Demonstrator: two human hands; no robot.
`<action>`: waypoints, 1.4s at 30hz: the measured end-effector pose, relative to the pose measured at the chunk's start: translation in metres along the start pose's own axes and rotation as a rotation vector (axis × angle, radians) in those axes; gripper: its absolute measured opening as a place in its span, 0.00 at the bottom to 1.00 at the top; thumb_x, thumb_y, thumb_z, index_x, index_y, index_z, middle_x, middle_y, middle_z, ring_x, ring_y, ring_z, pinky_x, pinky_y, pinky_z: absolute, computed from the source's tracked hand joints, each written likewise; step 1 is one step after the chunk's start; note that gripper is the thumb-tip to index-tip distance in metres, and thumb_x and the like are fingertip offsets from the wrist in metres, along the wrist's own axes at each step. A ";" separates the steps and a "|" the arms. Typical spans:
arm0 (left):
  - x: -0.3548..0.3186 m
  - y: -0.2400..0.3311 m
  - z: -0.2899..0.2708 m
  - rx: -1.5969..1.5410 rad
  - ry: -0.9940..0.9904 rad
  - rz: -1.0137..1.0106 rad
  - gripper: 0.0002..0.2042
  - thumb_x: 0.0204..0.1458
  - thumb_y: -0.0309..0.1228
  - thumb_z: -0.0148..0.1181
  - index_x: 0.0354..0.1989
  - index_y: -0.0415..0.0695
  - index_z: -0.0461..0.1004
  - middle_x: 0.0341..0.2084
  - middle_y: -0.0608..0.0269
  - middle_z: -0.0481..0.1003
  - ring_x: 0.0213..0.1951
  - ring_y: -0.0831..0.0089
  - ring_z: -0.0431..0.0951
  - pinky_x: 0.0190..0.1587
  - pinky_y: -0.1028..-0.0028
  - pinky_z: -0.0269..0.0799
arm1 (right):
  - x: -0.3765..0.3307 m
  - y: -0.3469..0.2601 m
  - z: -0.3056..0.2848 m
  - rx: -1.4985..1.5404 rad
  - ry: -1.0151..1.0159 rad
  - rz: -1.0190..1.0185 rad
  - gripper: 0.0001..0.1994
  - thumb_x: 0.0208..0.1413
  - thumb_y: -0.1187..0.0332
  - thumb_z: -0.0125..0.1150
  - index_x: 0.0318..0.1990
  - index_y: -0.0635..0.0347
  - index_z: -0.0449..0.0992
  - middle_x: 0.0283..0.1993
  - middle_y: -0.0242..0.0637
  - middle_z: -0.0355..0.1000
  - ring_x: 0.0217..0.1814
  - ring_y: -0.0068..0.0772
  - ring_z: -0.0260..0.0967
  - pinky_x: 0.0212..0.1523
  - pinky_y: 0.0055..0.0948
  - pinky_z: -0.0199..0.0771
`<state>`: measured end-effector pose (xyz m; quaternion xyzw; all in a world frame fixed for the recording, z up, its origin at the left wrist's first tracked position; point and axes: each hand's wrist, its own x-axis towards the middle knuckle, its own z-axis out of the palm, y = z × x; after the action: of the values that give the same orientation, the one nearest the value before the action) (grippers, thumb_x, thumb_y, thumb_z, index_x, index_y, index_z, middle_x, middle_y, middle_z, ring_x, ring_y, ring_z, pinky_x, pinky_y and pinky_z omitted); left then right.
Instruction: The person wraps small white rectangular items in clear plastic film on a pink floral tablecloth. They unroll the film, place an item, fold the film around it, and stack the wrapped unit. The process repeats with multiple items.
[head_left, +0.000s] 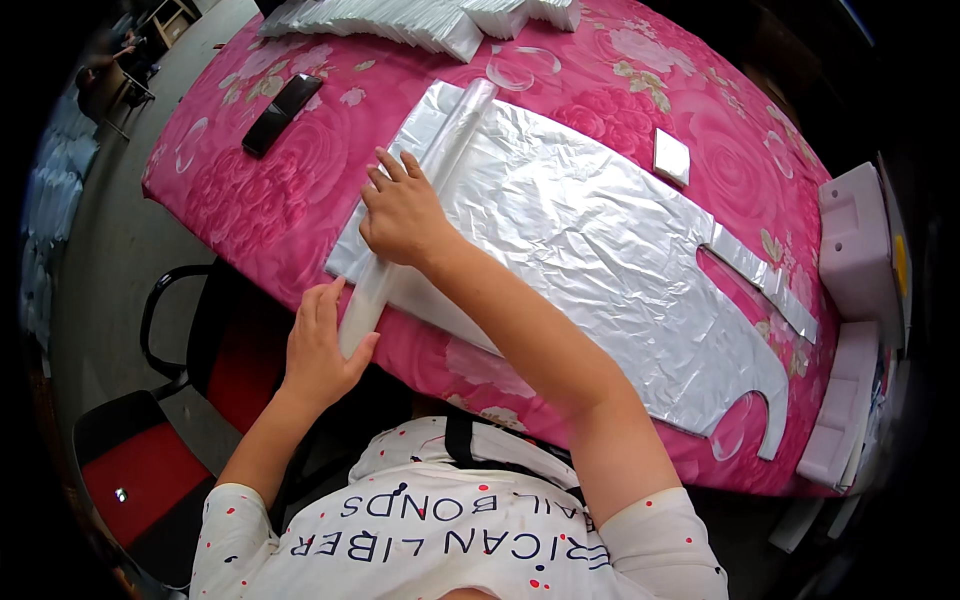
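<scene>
Silvery, wrinkled plastic sheet with handle-like cutouts (pixel 590 230), flat on a pink rose-patterned tabletop (pixel 235 205); a translucent film roll (pixel 462 130) crosses its left end. Right hand (pixel 402 212): fingers spread upon the roll. Left hand (pixel 325 335): thumb and fingers apart around its near end; grip cannot be told. Farther out: a glossy black oblong object (pixel 282 115), a bundled white stack (pixel 400 22), red-and-black chairs (pixel 145 475), grey floor (pixel 130 210).

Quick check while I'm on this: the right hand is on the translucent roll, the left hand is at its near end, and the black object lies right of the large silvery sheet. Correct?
Not quite: the head view shows the black object lying left of the large silvery sheet. The right hand is on the translucent roll, the left hand at its near end.
</scene>
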<state>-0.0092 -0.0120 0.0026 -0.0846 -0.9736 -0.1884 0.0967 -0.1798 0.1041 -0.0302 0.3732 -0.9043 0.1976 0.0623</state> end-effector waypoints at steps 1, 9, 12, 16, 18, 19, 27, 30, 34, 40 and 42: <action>0.000 0.007 0.005 0.075 0.001 -0.041 0.34 0.42 0.34 0.63 0.57 0.35 0.55 0.40 0.47 0.65 0.43 0.54 0.68 0.47 0.64 0.66 | 0.008 -0.009 0.009 -0.019 0.039 0.086 0.27 0.47 0.64 0.51 0.56 0.66 0.64 0.62 0.49 0.56 0.70 0.47 0.41 0.68 0.44 0.35; -0.001 -0.009 0.008 -0.796 -0.209 -0.426 0.29 0.40 0.26 0.63 0.54 0.34 0.62 0.39 0.54 0.74 0.38 0.68 0.76 0.43 0.74 0.70 | -0.002 -0.023 0.014 0.651 0.598 0.555 0.43 0.35 0.71 0.54 0.63 0.72 0.43 0.66 0.60 0.35 0.71 0.51 0.31 0.68 0.41 0.33; -0.002 0.006 0.003 -1.438 -0.433 -0.520 0.26 0.45 0.27 0.59 0.54 0.35 0.61 0.38 0.56 0.73 0.33 0.75 0.75 0.38 0.75 0.73 | -0.019 -0.016 -0.030 1.313 0.627 0.569 0.42 0.37 0.72 0.56 0.62 0.70 0.42 0.59 0.54 0.51 0.60 0.44 0.53 0.60 0.38 0.56; 0.005 0.039 0.006 -2.204 -0.823 -0.324 0.42 0.41 0.48 0.60 0.58 0.28 0.53 0.35 0.53 0.72 0.31 0.73 0.75 0.30 0.75 0.75 | -0.060 -0.005 -0.094 2.255 0.484 0.331 0.33 0.40 0.70 0.61 0.57 0.60 0.53 0.36 0.36 0.64 0.35 0.26 0.66 0.40 0.30 0.73; 0.019 0.058 0.008 -2.113 -0.947 -0.331 0.40 0.42 0.46 0.59 0.58 0.30 0.53 0.33 0.54 0.72 0.30 0.74 0.75 0.33 0.76 0.74 | -0.080 0.003 -0.113 2.210 0.527 0.242 0.34 0.41 0.69 0.61 0.57 0.61 0.53 0.35 0.36 0.65 0.35 0.27 0.67 0.39 0.30 0.73; 0.029 0.075 0.003 -1.953 -0.930 -0.388 0.38 0.42 0.43 0.59 0.58 0.30 0.55 0.31 0.55 0.72 0.29 0.74 0.75 0.33 0.76 0.74 | -0.093 0.011 -0.123 2.067 0.581 0.307 0.34 0.41 0.69 0.62 0.56 0.63 0.53 0.35 0.36 0.65 0.35 0.27 0.67 0.39 0.30 0.73; 0.037 0.132 0.020 -1.826 -1.173 -0.368 0.25 0.40 0.34 0.66 0.46 0.37 0.64 0.22 0.65 0.67 0.23 0.79 0.70 0.24 0.76 0.70 | -0.160 0.025 -0.148 1.962 0.720 0.331 0.32 0.45 0.65 0.61 0.55 0.66 0.52 0.34 0.36 0.65 0.35 0.26 0.67 0.37 0.29 0.74; 0.032 0.140 0.027 -1.933 -1.270 -0.404 0.24 0.40 0.35 0.67 0.42 0.38 0.63 0.22 0.65 0.66 0.22 0.78 0.70 0.23 0.76 0.70 | -0.176 0.026 -0.147 2.039 0.754 0.349 0.31 0.43 0.66 0.63 0.53 0.64 0.53 0.33 0.36 0.65 0.33 0.26 0.68 0.36 0.30 0.74; 0.026 0.140 0.040 -1.947 -1.343 -0.430 0.24 0.39 0.36 0.67 0.41 0.39 0.62 0.22 0.65 0.65 0.21 0.78 0.69 0.22 0.76 0.70 | -0.193 0.023 -0.138 2.027 0.764 0.397 0.29 0.45 0.66 0.61 0.53 0.64 0.53 0.33 0.35 0.64 0.34 0.25 0.66 0.37 0.29 0.73; 0.026 0.143 0.049 -1.982 -1.372 -0.524 0.26 0.38 0.37 0.68 0.41 0.40 0.62 0.23 0.65 0.65 0.21 0.78 0.69 0.23 0.76 0.70 | -0.202 0.024 -0.130 2.045 0.761 0.426 0.29 0.45 0.66 0.62 0.52 0.63 0.53 0.32 0.34 0.64 0.34 0.25 0.65 0.37 0.29 0.72; 0.026 0.140 0.053 -1.929 -1.378 -0.471 0.27 0.39 0.40 0.67 0.43 0.39 0.61 0.24 0.64 0.66 0.23 0.77 0.71 0.24 0.76 0.71 | -0.204 0.026 -0.126 2.044 0.766 0.448 0.29 0.45 0.66 0.62 0.52 0.62 0.53 0.32 0.34 0.64 0.34 0.25 0.65 0.37 0.29 0.72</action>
<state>-0.0147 0.1400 0.0093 -0.0251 -0.2716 -0.7659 -0.5822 -0.0569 0.3039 0.0239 -0.0084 -0.2840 0.9581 -0.0363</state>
